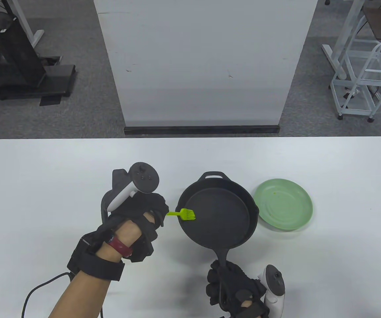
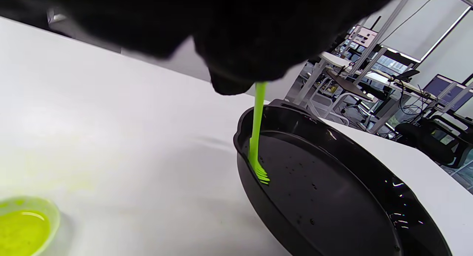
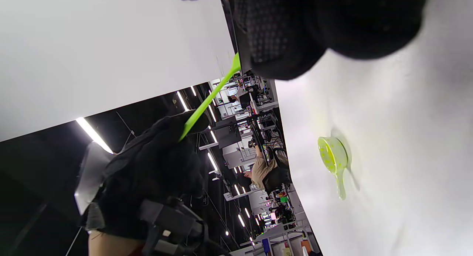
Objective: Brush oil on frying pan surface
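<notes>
From above, a round black frying pan (image 1: pixel 218 212), matte and heavy-looking with a small loop handle on its far rim, is sitting tilted over the smooth white tabletop (image 1: pixel 44 172). The right hand (image 1: pixel 233 288) is curling its gloved fingers around the pan's long handle at the near edge. The left hand (image 1: pixel 137 215) is pinching the thin stem of a bright green silicone brush (image 1: pixel 184 214), whose bristles are touching the pan's left inner edge. A shallow, glossy pale green plate (image 1: pixel 285 208) is lying just right of the pan.

From the left wrist, the brush (image 2: pixel 257 137) is hanging down into the pan (image 2: pixel 332 197), its comb-like bristles pressing on the shiny, speckled black surface by the rim. A small translucent green dish (image 2: pixel 26 226) holding yellow-green liquid is resting at the lower left.

From the right wrist, dark textured glove fabric is filling the top, and the small dish (image 3: pixel 332 156) with its short handle is lying on the tabletop.
</notes>
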Action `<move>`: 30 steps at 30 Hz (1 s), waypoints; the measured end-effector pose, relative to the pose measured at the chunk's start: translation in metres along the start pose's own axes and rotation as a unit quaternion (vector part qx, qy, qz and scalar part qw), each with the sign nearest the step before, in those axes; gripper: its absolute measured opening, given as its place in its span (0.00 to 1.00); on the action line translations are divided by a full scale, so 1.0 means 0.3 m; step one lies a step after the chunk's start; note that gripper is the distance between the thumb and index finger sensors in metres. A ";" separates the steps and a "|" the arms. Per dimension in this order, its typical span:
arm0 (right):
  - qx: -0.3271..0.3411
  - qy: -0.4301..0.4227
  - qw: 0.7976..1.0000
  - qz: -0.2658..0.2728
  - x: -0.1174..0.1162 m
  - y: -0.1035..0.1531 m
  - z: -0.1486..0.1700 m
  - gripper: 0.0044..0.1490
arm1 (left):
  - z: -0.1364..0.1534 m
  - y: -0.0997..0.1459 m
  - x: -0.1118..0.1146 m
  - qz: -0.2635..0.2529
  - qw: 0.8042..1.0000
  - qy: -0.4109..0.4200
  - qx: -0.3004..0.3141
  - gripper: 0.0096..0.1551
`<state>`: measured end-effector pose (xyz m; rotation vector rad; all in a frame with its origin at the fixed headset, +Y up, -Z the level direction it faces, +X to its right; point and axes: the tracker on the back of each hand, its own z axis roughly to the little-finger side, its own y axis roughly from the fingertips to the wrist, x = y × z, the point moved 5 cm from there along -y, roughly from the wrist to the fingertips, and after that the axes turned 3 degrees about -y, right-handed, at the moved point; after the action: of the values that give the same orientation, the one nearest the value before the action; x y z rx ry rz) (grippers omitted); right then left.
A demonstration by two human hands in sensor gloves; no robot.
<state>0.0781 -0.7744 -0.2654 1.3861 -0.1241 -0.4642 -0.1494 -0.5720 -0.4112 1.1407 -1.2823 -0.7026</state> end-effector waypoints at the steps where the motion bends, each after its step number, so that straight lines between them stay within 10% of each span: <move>1: 0.000 0.001 1.000 0.000 0.000 0.000 -0.001 0.36 | -0.013 0.008 -0.005 0.004 1.000 -0.007 0.004 0.26; 10: 0.000 0.002 1.000 -0.007 -0.007 -0.002 0.000 0.36 | -0.133 0.050 0.011 -0.011 0.993 -0.118 0.010 0.26; 30: -0.007 -0.022 1.000 -0.016 -0.010 -0.010 0.013 0.36 | -0.213 -0.047 0.184 0.074 0.991 0.060 0.091 0.27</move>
<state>0.0732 -0.7772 -0.2668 1.3661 -0.1334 -0.5218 -0.0740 -0.6106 -0.3979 1.2010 -1.3326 -0.4065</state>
